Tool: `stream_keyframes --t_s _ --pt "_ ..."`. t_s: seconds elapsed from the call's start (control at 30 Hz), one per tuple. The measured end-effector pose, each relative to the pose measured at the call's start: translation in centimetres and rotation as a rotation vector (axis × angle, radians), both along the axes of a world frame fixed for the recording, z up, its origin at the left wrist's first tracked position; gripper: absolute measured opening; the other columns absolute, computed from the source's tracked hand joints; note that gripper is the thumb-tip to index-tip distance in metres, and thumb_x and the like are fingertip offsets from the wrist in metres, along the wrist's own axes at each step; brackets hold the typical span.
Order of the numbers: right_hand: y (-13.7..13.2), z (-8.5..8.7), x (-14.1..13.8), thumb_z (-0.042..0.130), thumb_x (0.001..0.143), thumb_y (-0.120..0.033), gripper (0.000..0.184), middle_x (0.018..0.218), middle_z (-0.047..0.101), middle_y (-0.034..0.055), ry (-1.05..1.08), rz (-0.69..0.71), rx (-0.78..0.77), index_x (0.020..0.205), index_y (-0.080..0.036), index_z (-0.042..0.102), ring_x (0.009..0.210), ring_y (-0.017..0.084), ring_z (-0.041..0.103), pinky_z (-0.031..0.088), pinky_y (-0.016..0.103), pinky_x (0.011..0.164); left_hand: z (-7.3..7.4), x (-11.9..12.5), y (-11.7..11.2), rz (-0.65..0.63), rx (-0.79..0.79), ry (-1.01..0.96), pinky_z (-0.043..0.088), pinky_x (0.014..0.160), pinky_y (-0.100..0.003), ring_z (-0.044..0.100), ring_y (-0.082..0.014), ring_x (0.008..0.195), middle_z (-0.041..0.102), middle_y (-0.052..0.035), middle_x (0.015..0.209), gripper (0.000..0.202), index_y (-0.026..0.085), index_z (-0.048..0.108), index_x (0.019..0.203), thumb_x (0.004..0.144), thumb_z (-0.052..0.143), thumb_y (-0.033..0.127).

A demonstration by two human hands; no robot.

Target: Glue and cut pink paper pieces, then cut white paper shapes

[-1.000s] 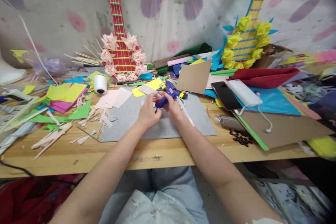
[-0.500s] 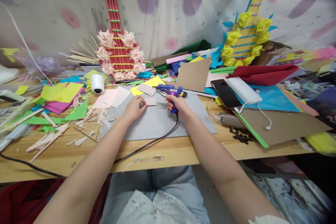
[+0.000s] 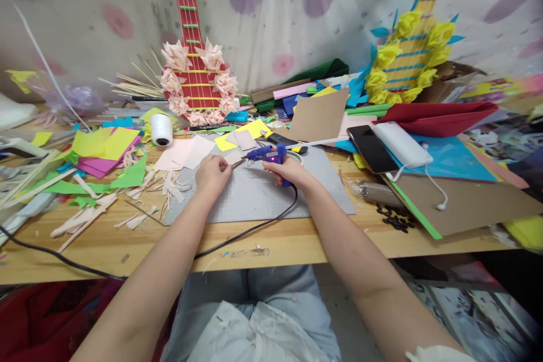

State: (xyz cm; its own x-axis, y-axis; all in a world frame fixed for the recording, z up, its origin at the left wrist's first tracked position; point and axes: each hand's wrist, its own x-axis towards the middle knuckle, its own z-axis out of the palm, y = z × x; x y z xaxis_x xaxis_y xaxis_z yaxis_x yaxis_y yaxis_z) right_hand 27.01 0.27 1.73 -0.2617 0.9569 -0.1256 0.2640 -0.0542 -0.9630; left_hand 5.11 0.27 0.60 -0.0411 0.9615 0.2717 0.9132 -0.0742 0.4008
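Note:
In my right hand [image 3: 292, 173] is a blue hot glue gun [image 3: 267, 153], its nozzle pointing left and a small red light showing on its body. My left hand [image 3: 213, 175] pinches a small pale piece of paper [image 3: 232, 158], turned so that a thin brownish edge shows. The nozzle tip is close to this piece; whether they touch I cannot tell. Both hands are above a grey cutting mat [image 3: 254, 206]. Beyond them, small pale pink paper squares [image 3: 244, 139] lie on a yellow sheet [image 3: 224, 142].
The black cord [image 3: 250, 233] runs left across the mat. Paper scraps [image 3: 91, 215] and a white spool [image 3: 162, 129] are on the left. A phone [image 3: 369, 148], a white power bank [image 3: 401, 143] and cardboard [image 3: 462, 203] lie right. Flower-trimmed red [image 3: 197, 90] and yellow [image 3: 403, 62] guitar shapes stand behind.
The glue gun's nozzle has come nearer to the paper in my left hand. That paper has tilted and now shows more of its edge. The whole view has shifted slightly.

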Motion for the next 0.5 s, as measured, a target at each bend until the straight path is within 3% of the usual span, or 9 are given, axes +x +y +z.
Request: stream_keyframes --t_s 0.23,0.37,0.5 --pt "-0.27 -0.22 -0.86 0.063 0.071 -0.039 0.025 0.035 0.042 -0.0062 0.032 0.012 -0.008 0.062 -0.018 0.053 0.031 0.008 0.042 0.037 0.020 0.034 -0.04 0.09 -0.27 0.005 0.033 -0.090 0.042 0.073 -0.033 0.056 -0.0216 0.085 0.061 -0.0053 0.082 0.014 0.020 0.060 0.074 0.075 0.051 0.032" --pt "-0.33 0.03 -0.78 0.063 0.069 -0.041 0.027 0.035 0.039 -0.0077 0.206 0.007 -0.075 0.067 -0.016 0.057 0.030 0.006 0.038 0.039 0.020 0.036 0.06 0.11 -0.21 0.026 0.100 -0.330 0.043 0.071 -0.029 0.056 -0.0165 0.076 0.061 -0.0031 0.084 0.018 0.019 0.062 0.081 0.073 0.051 0.031" --pt "-0.42 0.14 -0.98 0.064 0.067 -0.043 0.028 0.036 0.038 -0.0087 0.314 -0.014 -0.132 0.069 -0.015 0.058 0.030 0.005 0.037 0.041 0.020 0.037 -0.05 0.59 0.09 0.002 0.030 -0.610 0.041 0.065 -0.026 0.054 -0.0134 0.065 0.061 -0.0007 0.073 0.021 0.018 0.065 0.078 0.068 0.056 0.033"
